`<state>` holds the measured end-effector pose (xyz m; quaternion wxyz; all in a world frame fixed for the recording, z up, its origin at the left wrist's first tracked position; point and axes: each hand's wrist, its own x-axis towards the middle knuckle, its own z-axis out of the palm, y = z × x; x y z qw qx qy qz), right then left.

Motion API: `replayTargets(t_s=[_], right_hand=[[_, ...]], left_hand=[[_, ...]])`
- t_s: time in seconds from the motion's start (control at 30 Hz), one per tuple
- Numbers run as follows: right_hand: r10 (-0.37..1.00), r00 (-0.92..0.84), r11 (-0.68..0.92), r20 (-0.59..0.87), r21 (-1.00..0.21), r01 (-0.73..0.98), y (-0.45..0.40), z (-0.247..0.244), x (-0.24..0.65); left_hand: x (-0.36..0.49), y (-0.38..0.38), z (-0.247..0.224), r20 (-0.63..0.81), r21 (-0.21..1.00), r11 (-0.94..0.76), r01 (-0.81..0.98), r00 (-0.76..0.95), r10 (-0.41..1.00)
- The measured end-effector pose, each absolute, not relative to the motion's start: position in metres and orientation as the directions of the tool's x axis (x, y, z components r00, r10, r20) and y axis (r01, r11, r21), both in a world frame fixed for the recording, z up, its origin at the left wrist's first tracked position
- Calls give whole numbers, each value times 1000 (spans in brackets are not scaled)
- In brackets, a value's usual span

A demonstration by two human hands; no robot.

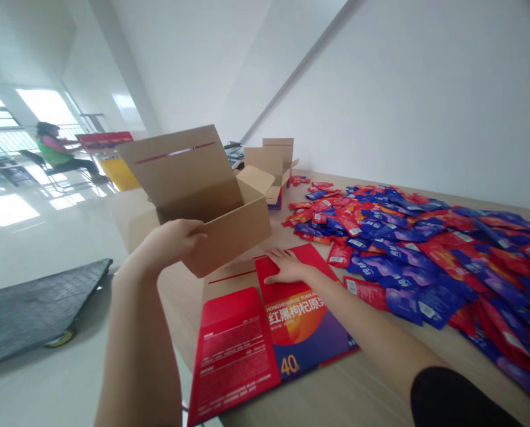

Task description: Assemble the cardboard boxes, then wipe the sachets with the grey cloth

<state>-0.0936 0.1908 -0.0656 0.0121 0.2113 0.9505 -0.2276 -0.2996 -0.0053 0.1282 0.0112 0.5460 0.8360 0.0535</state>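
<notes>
My left hand (178, 240) grips the front wall of an open cardboard box (238, 231), thumb on one side and fingers on the other. The box is tilted, plain brown on the sides I see, with its large lid flap standing up. My right hand (287, 267) lies with spread fingers on a flattened printed carton (298, 332), red, purple and orange with Chinese lettering. Its red side panel (236, 350) with small white print reaches toward the table's near edge.
A wide heap of red and blue sachets (380, 231) covers the table's right side along the wall. More open boxes (271, 166) stand behind. A flat grey trolley (42, 308) is on the floor at left. A seated person (56, 148) works farther off beside a stand (109, 157).
</notes>
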Motion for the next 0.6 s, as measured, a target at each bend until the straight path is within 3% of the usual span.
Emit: replayTargets(t_s=[0.4, 0.6], right_hand=[[345, -923, 809, -169, -445, 384, 164, -63, -42], [505, -862, 756, -40, -462, 464, 144, -44, 4]], left_hand=[[-311, 62, 86, -49, 95, 289, 952, -286, 957], [-304, 75, 71, -30, 98, 304, 948, -302, 953]])
